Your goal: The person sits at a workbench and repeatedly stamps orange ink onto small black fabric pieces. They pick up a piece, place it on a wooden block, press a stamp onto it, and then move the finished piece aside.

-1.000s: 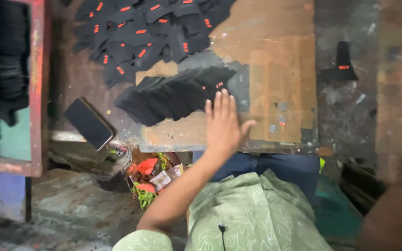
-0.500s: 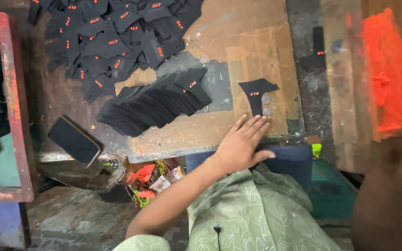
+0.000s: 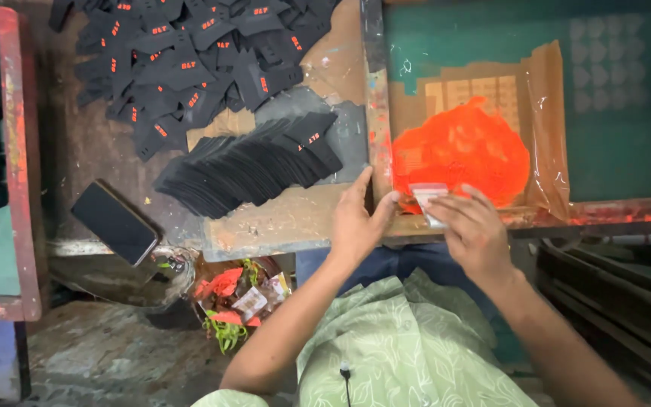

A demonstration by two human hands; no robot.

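The printing screen (image 3: 536, 136) has come down flat over the board since half a second ago, and the black piece that lay there is now hidden under it; both hands have moved to its near edge; the right hand (image 3: 476, 230) grips a small pale scraper (image 3: 427, 197) by its top edge, with fingers curled over it, at the near side of the orange ink (image 3: 461, 147); the left hand (image 3: 356, 222) is open and lies flat on the near left corner of the screen's frame, holding nothing; just left of it sits a fanned stack of black pieces (image 3: 254, 162) on the brown board (image 3: 288, 218); far left is a loose heap of black pieces with orange marks (image 3: 182, 60); a dark phone (image 3: 113, 222) lies near the left, well apart.
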